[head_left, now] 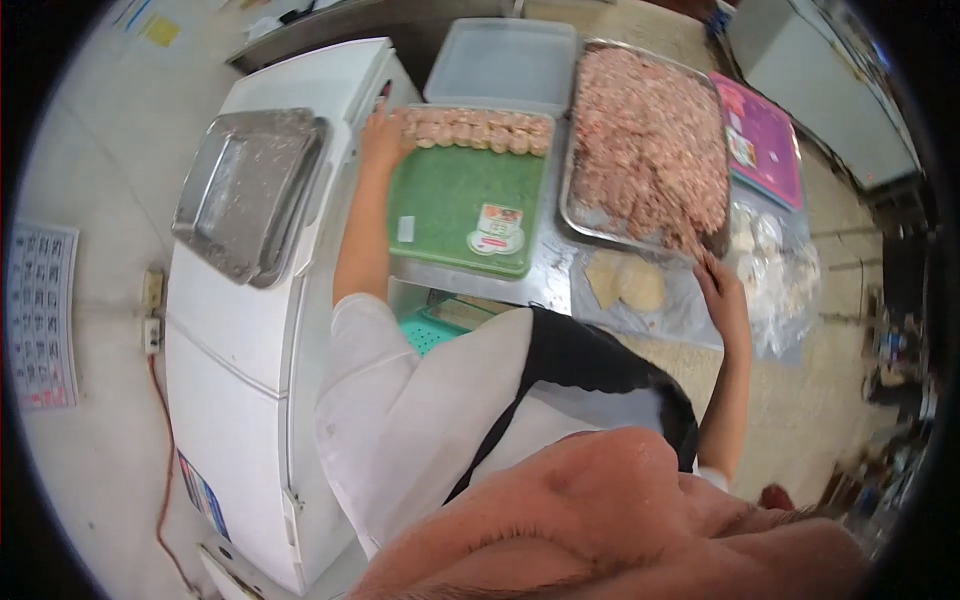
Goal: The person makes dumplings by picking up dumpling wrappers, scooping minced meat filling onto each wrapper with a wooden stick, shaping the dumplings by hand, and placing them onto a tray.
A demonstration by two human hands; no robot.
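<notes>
My left hand (pixel 383 140) is at the upper left corner of a green tray (pixel 455 205), beside rows of small filled dumplings (pixel 475 130); its fingers are too small to make out. At the lower right edge of a metal tray heaped with minced meat (pixel 650 130), my right hand (pixel 720 285) is closed round the end of a thin light-brown stick (pixel 690 240), whose far end is in the meat. Round pale wrappers (pixel 625 280) lie just below the meat tray.
A clear plastic container (pixel 500 65) stands behind the green tray. To the right are a pink lid (pixel 760 140) and plastic bags with white contents (pixel 775 265). Stacked metal trays (pixel 250 195) rest on a white appliance (pixel 235 370) at the left.
</notes>
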